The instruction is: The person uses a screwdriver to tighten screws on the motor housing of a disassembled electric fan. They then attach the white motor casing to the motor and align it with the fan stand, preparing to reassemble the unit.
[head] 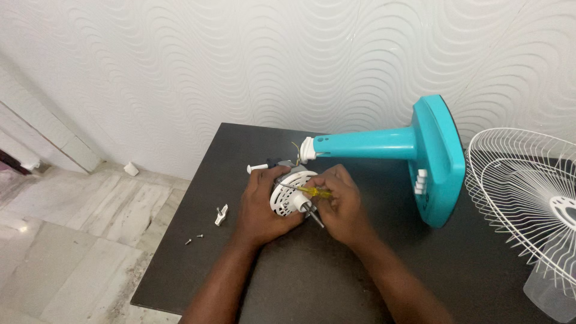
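Note:
My left hand [262,205] wraps around a round white fan motor housing [287,198] with slotted vents and a grey metal shaft [313,213] sticking out toward me. My right hand [339,201] holds a small yellow-handled screwdriver [312,192], its tip resting on the housing's front face. The housing sits on a dark table [312,270], just in front of the neck of a turquoise fan stand [372,144] lying on its side.
The stand's turquoise base [441,159] with white buttons stands on edge at right. A white wire fan guard [528,192] lies at the far right. A white clip [221,214], two small screws [193,239] and a white knob [257,168] lie at left near the table edge.

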